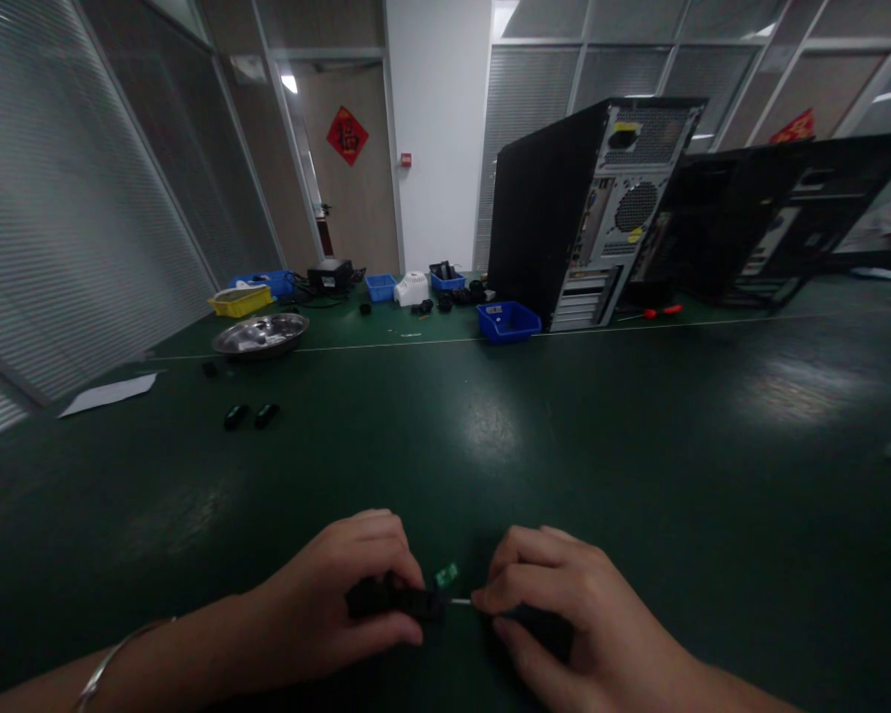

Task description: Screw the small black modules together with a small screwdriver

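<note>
At the near edge of the view, my left hand (356, 584) is closed around a small black plastic piece (420, 602). A thin silvery metal rod (458, 601) runs from the right end of that piece to my right hand (556, 594). The fingertips of my right hand pinch the rod; whatever else lies in that palm is in shadow. Just beyond the gap between both hands sits a small green circuit board (446, 574), which seems to rest on the green table (431, 465). Fine details of the black piece are too dark to make out.
Two small black pieces (250, 416) lie at left, near a metal bowl (261, 335) and a paper sheet (110, 394). A blue bin (509, 322) stands beside a black computer tower (549, 208). Farther right are a red-handled screwdriver (662, 311) and more computer cases (802, 218).
</note>
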`<action>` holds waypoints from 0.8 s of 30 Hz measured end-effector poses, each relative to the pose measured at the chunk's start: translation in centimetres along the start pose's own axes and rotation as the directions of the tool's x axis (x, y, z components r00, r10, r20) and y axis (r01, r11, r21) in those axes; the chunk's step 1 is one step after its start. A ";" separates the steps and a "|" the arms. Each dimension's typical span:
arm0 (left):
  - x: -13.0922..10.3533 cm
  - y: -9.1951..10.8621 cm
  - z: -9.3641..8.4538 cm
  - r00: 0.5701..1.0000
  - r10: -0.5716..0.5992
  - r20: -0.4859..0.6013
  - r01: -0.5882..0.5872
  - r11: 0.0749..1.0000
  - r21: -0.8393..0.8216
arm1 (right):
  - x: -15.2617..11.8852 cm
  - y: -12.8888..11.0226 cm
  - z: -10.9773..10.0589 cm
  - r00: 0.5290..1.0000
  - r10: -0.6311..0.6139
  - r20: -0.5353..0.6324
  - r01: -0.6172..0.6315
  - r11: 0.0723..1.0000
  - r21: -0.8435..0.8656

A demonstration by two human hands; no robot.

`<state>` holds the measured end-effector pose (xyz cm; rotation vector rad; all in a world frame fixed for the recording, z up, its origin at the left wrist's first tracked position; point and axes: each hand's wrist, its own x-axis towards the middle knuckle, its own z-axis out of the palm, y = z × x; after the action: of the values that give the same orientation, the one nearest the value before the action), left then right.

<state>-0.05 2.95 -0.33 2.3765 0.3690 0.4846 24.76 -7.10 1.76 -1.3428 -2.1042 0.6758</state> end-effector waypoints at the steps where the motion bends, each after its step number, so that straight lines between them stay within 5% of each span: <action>1: 0.0 0.0 -0.1 1.000 -0.011 0.006 0.011 1.000 0.010 | 0.1 0.1 0.0 1.000 0.013 -0.005 -0.013 1.000 0.000; 9: 0.5 0.8 -0.7 0.999 -0.028 0.034 0.027 0.999 0.020 | 0.0 1.3 0.0 0.994 0.019 -0.107 -0.006 0.993 0.120; 24: 0.2 0.3 -0.8 0.999 0.036 0.033 -0.037 0.999 0.039 | 1.0 1.6 0.4 0.986 0.140 -0.088 -0.150 0.982 -0.113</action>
<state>-0.14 3.21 0.47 2.4306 0.3244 0.4591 25.16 -5.60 0.55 -1.5749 -2.0255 0.5524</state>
